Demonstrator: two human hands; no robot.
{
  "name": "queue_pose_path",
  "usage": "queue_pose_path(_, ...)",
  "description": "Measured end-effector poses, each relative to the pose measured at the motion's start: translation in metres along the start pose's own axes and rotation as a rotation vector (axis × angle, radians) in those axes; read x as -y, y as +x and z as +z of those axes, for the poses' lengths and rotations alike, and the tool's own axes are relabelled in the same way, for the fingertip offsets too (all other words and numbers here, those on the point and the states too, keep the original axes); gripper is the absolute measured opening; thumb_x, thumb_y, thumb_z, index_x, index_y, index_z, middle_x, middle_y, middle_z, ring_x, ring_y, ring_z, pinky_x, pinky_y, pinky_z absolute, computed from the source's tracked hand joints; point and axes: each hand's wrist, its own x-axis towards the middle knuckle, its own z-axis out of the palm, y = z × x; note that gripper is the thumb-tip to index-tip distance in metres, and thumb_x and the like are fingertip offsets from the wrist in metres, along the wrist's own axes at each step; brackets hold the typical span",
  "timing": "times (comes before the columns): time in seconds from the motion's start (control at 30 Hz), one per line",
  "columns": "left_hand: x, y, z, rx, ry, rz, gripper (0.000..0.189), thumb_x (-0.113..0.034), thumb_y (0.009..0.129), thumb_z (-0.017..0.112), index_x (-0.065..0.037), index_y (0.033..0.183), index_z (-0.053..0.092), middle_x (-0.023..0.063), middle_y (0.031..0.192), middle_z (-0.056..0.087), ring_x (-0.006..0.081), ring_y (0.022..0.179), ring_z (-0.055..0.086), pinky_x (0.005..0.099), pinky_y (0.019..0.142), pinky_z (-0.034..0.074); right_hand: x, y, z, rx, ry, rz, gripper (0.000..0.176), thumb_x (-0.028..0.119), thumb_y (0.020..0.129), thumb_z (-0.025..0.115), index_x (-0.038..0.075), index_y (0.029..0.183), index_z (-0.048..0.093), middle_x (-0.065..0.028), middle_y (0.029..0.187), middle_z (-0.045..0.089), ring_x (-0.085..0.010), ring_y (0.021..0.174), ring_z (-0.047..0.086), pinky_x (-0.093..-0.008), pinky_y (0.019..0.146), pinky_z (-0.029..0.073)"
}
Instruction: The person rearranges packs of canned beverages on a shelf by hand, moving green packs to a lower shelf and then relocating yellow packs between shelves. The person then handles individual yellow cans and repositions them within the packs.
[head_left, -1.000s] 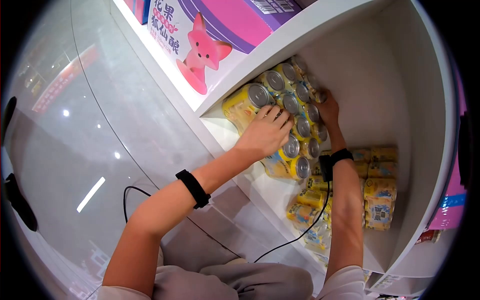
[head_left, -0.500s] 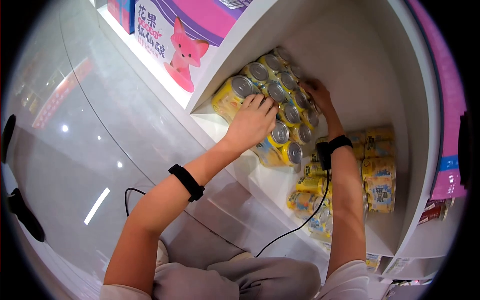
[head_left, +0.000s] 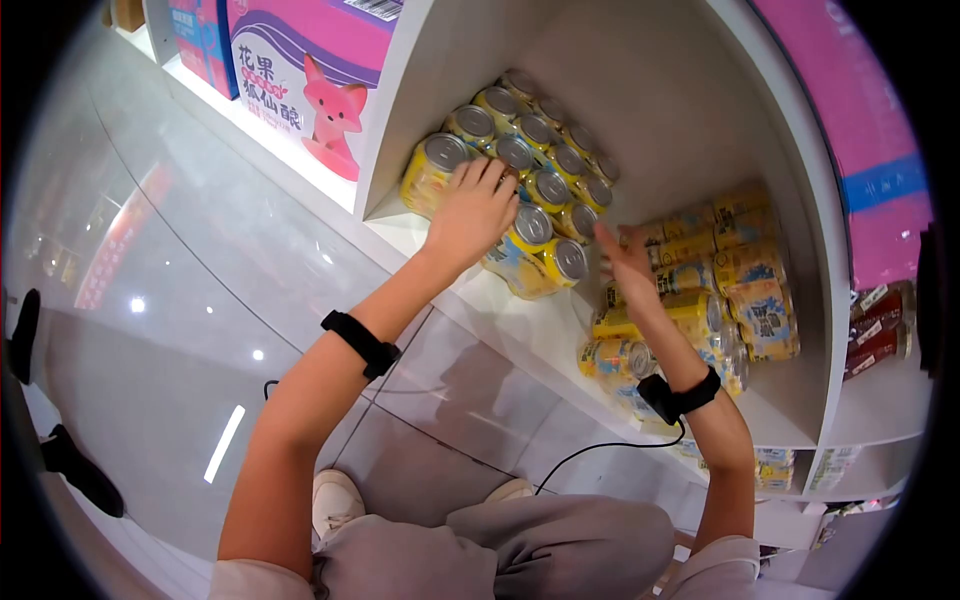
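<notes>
A shrink-wrapped pack of yellow cans (head_left: 548,187) with silver lids stands upright on the white shelf (head_left: 505,318). My left hand (head_left: 472,212) lies over the front of this pack, its fingers bent down among the can tops and gripping there; the fingertips are partly hidden. At the pack's right end, my right hand (head_left: 630,262) has its fingers spread and holds nothing. It hovers between the upright pack and a second set of yellow cans (head_left: 690,300), which lie on their sides in wrapped packs.
A purple and white box (head_left: 310,80) with a pink fox sits in the compartment to the left. White dividers bound the shelf. Dark red bottles (head_left: 878,330) show at the far right. A black cable (head_left: 590,447) hangs from my right wristband (head_left: 680,397).
My right hand has come away from the far side of the upright pack, toward me, and its fingers have spread. My left hand stays on the pack. The view has shifted slightly.
</notes>
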Motion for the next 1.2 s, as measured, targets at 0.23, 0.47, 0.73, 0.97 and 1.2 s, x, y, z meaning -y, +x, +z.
queue_pose_path(0.23,0.004,-0.040,-0.036,0.043,-0.077,-0.142,0.046,-0.016,0.079,0.061,-0.001,0.118,0.044,0.0185,0.128,0.035,0.0350,0.117,0.036,0.0444,0.100,0.030,-0.025,-0.027,0.026,0.435,0.203,0.074,0.072,0.054,0.078,0.059,-0.009,0.109,0.042,-0.0144,0.086,0.058,-0.0150,0.066,0.061,-0.0243,0.057,0.052)
queue_pose_path(0.47,0.011,-0.063,-0.033,0.089,-0.240,-0.393,0.062,-0.016,0.082,0.060,-0.002,0.132,0.026,0.0273,0.133,0.023,0.0428,0.123,0.027,0.0435,0.101,0.029,-0.041,-0.016,0.036,0.397,0.178,-0.016,0.061,0.046,0.078,0.064,-0.010,0.098,0.046,-0.0103,0.075,0.059,-0.0126,0.062,0.060,-0.0231,0.055,0.051)
queue_pose_path(0.73,-0.001,-0.056,-0.022,0.114,-0.274,-0.417,0.071,-0.018,0.084,0.059,-0.003,0.137,0.015,0.0340,0.134,0.013,0.0469,0.124,0.023,0.0425,0.102,0.027,-0.041,-0.011,0.039,0.384,0.219,-0.040,0.063,0.044,0.077,0.065,-0.011,0.100,0.045,-0.0125,0.079,0.060,-0.0125,0.063,0.061,-0.0221,0.055,0.051)
queue_pose_path(0.97,0.001,-0.050,-0.020,0.119,-0.352,-0.455,0.072,-0.019,0.084,0.059,-0.002,0.137,0.014,0.0318,0.132,0.015,0.0455,0.123,0.026,0.0430,0.101,0.030,-0.036,-0.007,0.038,0.379,0.237,0.014,0.063,0.042,0.077,0.066,-0.010,0.104,0.043,-0.0138,0.085,0.059,-0.0129,0.064,0.061,-0.0225,0.057,0.052)
queue_pose_path(1.2,0.008,-0.052,-0.010,0.068,-0.633,-0.699,0.075,-0.017,0.086,0.058,0.003,0.136,0.006,0.0230,0.136,0.013,0.0334,0.124,0.030,0.0400,0.102,0.032,-0.040,-0.015,0.043,0.323,0.279,-0.020,0.064,0.040,0.076,0.068,-0.008,0.107,0.040,-0.0131,0.087,0.058,-0.0125,0.065,0.060,-0.0227,0.057,0.052)
